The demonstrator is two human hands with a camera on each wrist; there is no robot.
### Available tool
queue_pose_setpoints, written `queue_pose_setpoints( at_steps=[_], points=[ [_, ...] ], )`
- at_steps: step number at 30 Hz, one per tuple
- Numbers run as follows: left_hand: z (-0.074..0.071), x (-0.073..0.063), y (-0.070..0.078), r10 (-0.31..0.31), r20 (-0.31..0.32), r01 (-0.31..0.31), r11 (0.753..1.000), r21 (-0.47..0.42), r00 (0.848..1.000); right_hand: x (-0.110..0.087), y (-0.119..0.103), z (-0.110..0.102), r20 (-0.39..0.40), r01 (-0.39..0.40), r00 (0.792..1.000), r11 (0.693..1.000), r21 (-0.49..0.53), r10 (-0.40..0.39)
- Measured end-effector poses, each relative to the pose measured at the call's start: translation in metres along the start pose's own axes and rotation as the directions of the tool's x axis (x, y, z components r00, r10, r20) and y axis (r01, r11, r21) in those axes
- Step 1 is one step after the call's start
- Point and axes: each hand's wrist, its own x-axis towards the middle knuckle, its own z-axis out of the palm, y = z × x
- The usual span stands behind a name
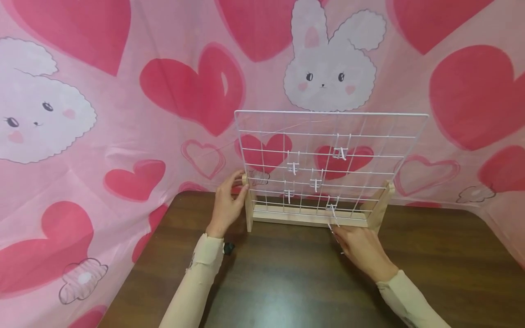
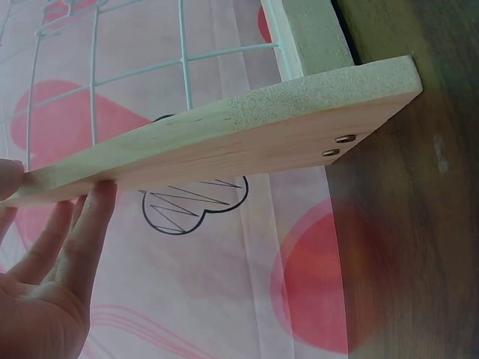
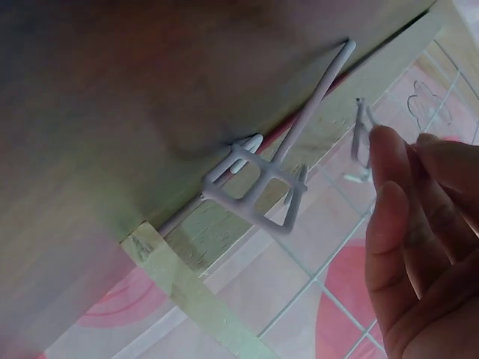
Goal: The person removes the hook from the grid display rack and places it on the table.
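A white wire grid rack (image 1: pixel 303 157) stands on a wooden base with two side posts. My left hand (image 1: pixel 229 200) grips the top of the left wooden post (image 2: pixel 247 127), thumb on one side and fingers against its outer face. Several white double-wire hooks hang on the grid, among them one upper hook (image 1: pixel 339 153). My right hand (image 1: pixel 362 248) is low in front of the rack and pinches a small white hook (image 3: pixel 362 134) at the bottom of the grid. Another white hook (image 3: pixel 251 179) shows large below that hand, near the base board (image 3: pixel 213 235).
The rack stands near the back of a dark brown wooden table (image 1: pixel 279 287). Close behind hangs a pink cloth (image 1: pixel 197 27) with hearts and rabbits. A small black thing (image 1: pixel 228 248) shows beside the left wrist. The right wooden post (image 1: pixel 383 205) rises behind the right hand.
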Motion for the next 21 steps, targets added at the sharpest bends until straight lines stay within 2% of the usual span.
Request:
queue_pose_setpoints(
  at_steps=[7, 16, 21],
  points=[
    [-0.0005, -0.0004, -0.0004, -0.014, 0.003, 0.014, 1.0, 0.001, 1.0, 0.0048, -0.0032, 0.0006, 0.097, -0.036, 0.995, 0.999, 0.015, 0.034],
    [-0.0001, -0.0003, 0.001, -0.012, 0.011, 0.012, 1.0, 0.012, 1.0, 0.0035, -0.0061, 0.0038, 0.132, -0.012, 0.991, 1.0, -0.006, 0.013],
    [-0.0009, -0.0006, 0.0006, -0.009, 0.005, 0.009, 1.0, -0.002, 1.0, 0.0048, -0.0083, 0.0033, 0.192, -0.023, 0.981, 1.0, -0.003, 0.023]
  ],
)
